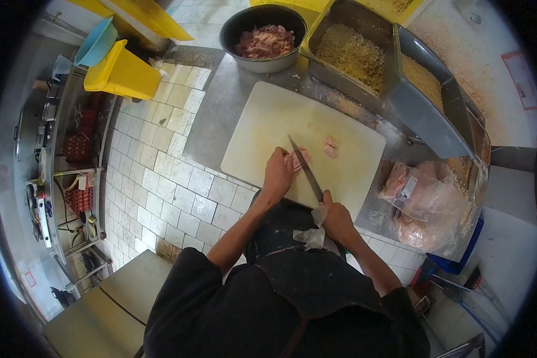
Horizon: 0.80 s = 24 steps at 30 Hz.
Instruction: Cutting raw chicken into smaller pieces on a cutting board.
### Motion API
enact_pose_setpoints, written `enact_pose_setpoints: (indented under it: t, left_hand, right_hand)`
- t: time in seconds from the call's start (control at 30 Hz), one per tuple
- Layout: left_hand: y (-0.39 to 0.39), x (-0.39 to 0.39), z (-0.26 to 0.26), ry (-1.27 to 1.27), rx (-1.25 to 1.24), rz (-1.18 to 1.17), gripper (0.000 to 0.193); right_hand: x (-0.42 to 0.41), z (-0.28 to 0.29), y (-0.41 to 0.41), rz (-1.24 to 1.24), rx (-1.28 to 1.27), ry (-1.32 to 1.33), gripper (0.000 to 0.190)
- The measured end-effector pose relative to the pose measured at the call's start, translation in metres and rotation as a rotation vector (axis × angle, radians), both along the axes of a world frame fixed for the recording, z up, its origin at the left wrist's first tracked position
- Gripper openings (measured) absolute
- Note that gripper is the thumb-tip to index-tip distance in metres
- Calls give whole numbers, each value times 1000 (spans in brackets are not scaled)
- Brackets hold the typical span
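Observation:
On a white cutting board [255, 129] lies a piece of raw meat [302, 156], with my left hand [278, 172] holding its left side. My right hand [338, 219] grips the handle of a long kitchen knife [311, 174]. The blade slants across the meat, its tip pointing up and left beyond it. Whether the edge has entered the meat cannot be told from this angle. A smaller scrap of raw meat [330, 147] rests apart on the board, right of the blade.
Behind the board stand a bowl of cut meat [263, 65], a metal pan of crumbs [340, 74] and a grey plastic bin of crumbs [423, 112]. Bagged raw meat [429, 197] lies on the metal table [208, 125] at right. A yellow bin [125, 74] stands on the tiled floor.

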<state>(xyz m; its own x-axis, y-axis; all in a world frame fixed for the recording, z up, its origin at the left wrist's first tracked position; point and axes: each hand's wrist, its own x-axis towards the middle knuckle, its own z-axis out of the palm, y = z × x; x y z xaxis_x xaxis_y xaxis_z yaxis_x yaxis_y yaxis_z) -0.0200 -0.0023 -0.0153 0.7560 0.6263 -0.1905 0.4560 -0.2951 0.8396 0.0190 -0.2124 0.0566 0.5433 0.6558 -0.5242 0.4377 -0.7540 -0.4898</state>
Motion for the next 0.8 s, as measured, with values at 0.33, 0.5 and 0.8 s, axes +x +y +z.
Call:
enact_pose_setpoints:
  t: [0.33, 0.5, 0.8]
  left_hand:
    - [2, -4, 17, 77, 18, -49, 19]
    - [34, -11, 35, -54, 67, 203, 18]
    - [27, 24, 47, 57, 23, -306, 29]
  right_hand:
    - [48, -39, 122, 21, 244, -299, 40]
    - [13, -29, 49, 35, -23, -83, 37]
    - [27, -4, 5, -239, 17, -177, 23]
